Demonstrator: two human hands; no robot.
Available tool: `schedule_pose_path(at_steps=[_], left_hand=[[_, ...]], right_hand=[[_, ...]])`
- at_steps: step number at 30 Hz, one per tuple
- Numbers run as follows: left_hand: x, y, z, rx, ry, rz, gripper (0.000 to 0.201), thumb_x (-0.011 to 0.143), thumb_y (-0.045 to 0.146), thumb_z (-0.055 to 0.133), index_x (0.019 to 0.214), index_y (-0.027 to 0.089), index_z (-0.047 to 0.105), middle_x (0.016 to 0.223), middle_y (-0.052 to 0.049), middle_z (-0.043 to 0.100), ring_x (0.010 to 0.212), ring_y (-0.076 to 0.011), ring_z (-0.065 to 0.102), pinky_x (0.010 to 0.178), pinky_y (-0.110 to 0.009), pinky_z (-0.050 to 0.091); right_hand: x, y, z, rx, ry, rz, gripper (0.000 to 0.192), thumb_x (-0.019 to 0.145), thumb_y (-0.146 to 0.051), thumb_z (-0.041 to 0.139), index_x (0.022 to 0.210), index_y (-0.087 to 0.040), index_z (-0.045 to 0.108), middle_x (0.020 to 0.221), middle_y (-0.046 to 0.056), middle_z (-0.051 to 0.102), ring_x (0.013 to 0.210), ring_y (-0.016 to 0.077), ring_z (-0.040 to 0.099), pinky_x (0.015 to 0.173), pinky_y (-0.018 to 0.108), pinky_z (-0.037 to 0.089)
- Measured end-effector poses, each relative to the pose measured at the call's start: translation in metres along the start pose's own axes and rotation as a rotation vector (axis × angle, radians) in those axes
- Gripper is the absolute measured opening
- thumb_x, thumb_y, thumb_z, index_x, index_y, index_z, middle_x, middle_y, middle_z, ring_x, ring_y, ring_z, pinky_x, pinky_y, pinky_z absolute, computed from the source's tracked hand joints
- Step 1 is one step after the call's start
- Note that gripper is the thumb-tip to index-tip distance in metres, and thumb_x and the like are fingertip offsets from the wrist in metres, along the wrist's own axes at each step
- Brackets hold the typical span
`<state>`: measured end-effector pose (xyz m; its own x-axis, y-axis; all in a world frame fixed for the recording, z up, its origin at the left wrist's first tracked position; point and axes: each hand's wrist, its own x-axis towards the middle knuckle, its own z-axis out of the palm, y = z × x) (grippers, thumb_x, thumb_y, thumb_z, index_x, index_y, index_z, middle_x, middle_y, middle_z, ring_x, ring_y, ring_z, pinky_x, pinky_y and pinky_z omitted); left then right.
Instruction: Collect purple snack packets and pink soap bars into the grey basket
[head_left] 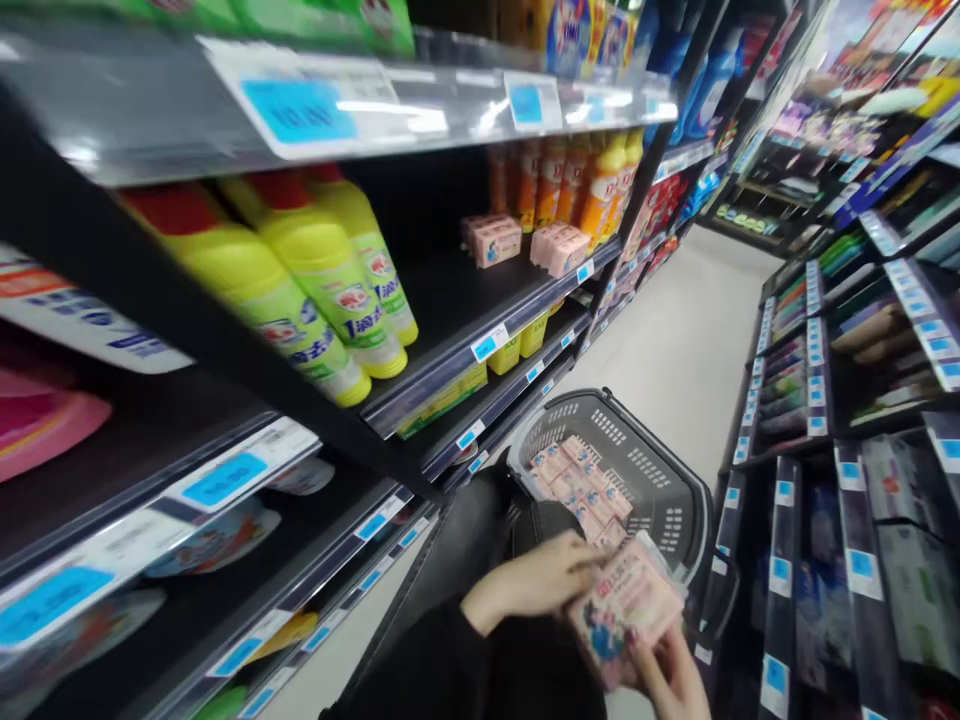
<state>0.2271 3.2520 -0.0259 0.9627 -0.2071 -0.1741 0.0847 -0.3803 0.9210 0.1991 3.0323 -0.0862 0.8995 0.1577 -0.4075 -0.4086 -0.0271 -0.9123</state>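
Fingers: left hand (pixel 536 582) and right hand (pixel 671 680) curled around pink packet (pixel 625 607), lower centre.
Behind: grey basket (pixel 675 480) holding more packets.

Both hands (pixel 600 620) held a pink soap pack (pixel 626 605). Just beyond it, the dark plastic basket (pixel 675 480) blocked the way. Left, black metal shelves (pixel 465 330) crowded close; the pale floor (pixel 675 340) ahead lay open.

Pink printed packet (pixel 626 605), dark grey perforated basket (pixel 675 480), yellow red-capped bottles (pixel 322 270), blue shelf labels (pixel 300 108)
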Motion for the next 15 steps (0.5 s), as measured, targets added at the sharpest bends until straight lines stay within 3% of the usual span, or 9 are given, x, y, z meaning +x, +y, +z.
schedule_pose_path(at_steps=[2, 3, 4, 7, 9, 11, 15], left_hand=[[0.036, -0.037, -0.034, 0.117, 0.215, -0.163, 0.029, 0.086, 0.027, 0.056, 0.112, 0.023, 0.067, 0.110, -0.008, 0.065, 0.107, -0.0221, 0.058, 0.100, -0.031, 0.040], [0.057, -0.058, -0.054, 0.139, 0.277, -0.227, 0.033, 0.090, 0.022, 0.046, 0.118, 0.020, 0.063, 0.116, -0.011, 0.063, 0.113, -0.0236, 0.055, 0.104, -0.035, 0.035], [0.079, -0.080, -0.074, 0.161, 0.329, -0.294, 0.037, 0.091, 0.019, 0.041, 0.125, 0.016, 0.057, 0.122, -0.014, 0.060, 0.120, -0.0254, 0.050, 0.108, -0.040, 0.030], [0.140, -0.146, -0.117, 0.193, 0.377, -0.469, 0.060, 0.082, 0.019, 0.059, 0.136, 0.002, 0.039, 0.135, -0.027, 0.047, 0.131, -0.0360, 0.037, 0.111, -0.050, 0.018], [0.170, -0.183, -0.128, 0.160, 0.345, -0.543, 0.071, 0.074, 0.020, 0.069, 0.136, 0.004, 0.038, 0.134, -0.025, 0.049, 0.129, -0.0360, 0.040, 0.109, -0.045, 0.024], [0.186, -0.210, -0.126, 0.094, 0.312, -0.590, 0.066, 0.072, 0.017, 0.069, 0.133, 0.009, 0.043, 0.128, -0.020, 0.056, 0.124, -0.0315, 0.048, 0.106, -0.039, 0.031], [0.184, -0.235, -0.110, -0.111, 0.277, -0.644, 0.055, 0.071, 0.006, 0.061, 0.124, 0.013, 0.050, 0.118, -0.012, 0.063, 0.111, -0.0256, 0.057, 0.100, -0.035, 0.039]], right_hand=[[0.047, 0.001, 0.001, 0.072, -0.045, 0.107, 0.055, 0.064, -0.058, 0.071, 0.103, -0.021, 0.063, 0.094, 0.011, 0.072, 0.080, 0.0296, 0.069, 0.060, 0.039, 0.058], [0.073, 0.001, 0.003, 0.077, -0.072, 0.144, 0.054, 0.061, -0.057, 0.074, 0.100, -0.020, 0.063, 0.095, 0.011, 0.072, 0.081, 0.0294, 0.069, 0.060, 0.038, 0.058], [0.101, 0.004, 0.007, 0.077, -0.091, 0.163, 0.054, 0.061, -0.056, 0.074, 0.100, -0.020, 0.062, 0.100, 0.011, 0.071, 0.083, 0.0283, 0.069, 0.062, 0.038, 0.058], [0.184, 0.026, 0.023, 0.023, -0.181, 0.219, 0.055, 0.062, -0.057, 0.071, 0.100, -0.019, 0.058, 0.100, 0.010, 0.069, 0.075, 0.0245, 0.068, 0.062, 0.038, 0.057], [0.233, 0.054, 0.039, -0.017, -0.189, 0.269, 0.053, 0.061, -0.055, 0.071, 0.096, -0.018, 0.057, 0.090, 0.008, 0.070, 0.065, 0.0214, 0.067, 0.060, 0.038, 0.057], [0.275, 0.088, 0.055, -0.068, -0.179, 0.309, 0.047, 0.061, -0.051, 0.071, 0.091, -0.018, 0.057, 0.080, 0.005, 0.068, 0.059, 0.0188, 0.064, 0.057, 0.037, 0.056], [0.337, 0.151, 0.086, -0.239, -0.145, 0.333, 0.030, 0.081, -0.044, 0.059, 0.089, -0.015, 0.056, 0.072, 0.000, 0.062, 0.054, 0.0117, 0.058, 0.055, 0.030, 0.053]])
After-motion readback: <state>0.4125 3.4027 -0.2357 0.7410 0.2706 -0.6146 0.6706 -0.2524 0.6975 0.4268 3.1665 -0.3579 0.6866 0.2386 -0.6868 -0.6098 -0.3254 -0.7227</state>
